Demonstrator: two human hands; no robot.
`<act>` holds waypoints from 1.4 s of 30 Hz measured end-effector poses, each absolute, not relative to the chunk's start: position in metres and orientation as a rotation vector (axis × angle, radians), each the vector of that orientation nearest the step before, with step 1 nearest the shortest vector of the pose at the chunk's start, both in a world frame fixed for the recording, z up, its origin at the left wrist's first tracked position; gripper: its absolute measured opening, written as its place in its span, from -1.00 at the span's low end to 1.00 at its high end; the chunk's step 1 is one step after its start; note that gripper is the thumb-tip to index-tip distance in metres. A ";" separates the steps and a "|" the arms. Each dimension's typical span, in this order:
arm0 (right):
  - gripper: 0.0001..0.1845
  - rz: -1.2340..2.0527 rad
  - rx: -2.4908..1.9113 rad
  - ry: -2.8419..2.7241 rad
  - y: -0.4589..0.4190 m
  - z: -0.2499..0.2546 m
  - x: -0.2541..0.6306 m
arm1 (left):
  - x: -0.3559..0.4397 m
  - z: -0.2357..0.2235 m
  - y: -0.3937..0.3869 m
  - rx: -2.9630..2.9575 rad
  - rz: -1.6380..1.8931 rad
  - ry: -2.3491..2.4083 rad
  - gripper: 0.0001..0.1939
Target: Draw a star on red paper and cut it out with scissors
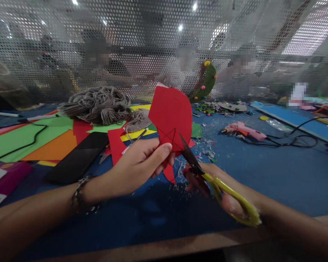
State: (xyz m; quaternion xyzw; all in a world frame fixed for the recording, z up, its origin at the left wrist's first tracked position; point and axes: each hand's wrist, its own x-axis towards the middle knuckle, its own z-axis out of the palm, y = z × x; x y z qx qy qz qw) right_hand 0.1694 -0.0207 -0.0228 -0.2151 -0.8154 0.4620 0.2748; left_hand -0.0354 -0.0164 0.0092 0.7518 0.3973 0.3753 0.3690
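Note:
My left hand (142, 160) pinches a piece of red paper (172, 112) by its lower edge and holds it up above the table. Near my thumb, dark lines of a star are drawn on the paper. A pointed red flap hangs below my fingers. In my right hand (229, 193) is a pair of scissors (215, 182) with yellow handles, my thumb through one loop. The blades are parted, and the upper one points at the paper's lower right edge, by the drawn star. Whether that blade touches the paper, I cannot tell.
Behind lie a grey yarn skein (98, 105) and coloured paper sheets (51, 145). A black phone-like slab (79, 158) rests at left. A pink glue gun (244, 130) with a black cord lies at right. Paper scraps dot the blue table (276, 178). A perforated screen (150, 43) stands behind.

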 end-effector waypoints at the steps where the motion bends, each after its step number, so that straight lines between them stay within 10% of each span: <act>1: -0.39 1.248 -0.580 -2.189 -0.020 -0.024 0.170 | -0.035 0.009 -0.017 1.927 0.962 1.022 -0.70; 42: -0.37 1.099 -0.707 -2.308 -0.023 -0.020 0.171 | -0.038 0.009 -0.013 1.904 0.893 0.978 -0.69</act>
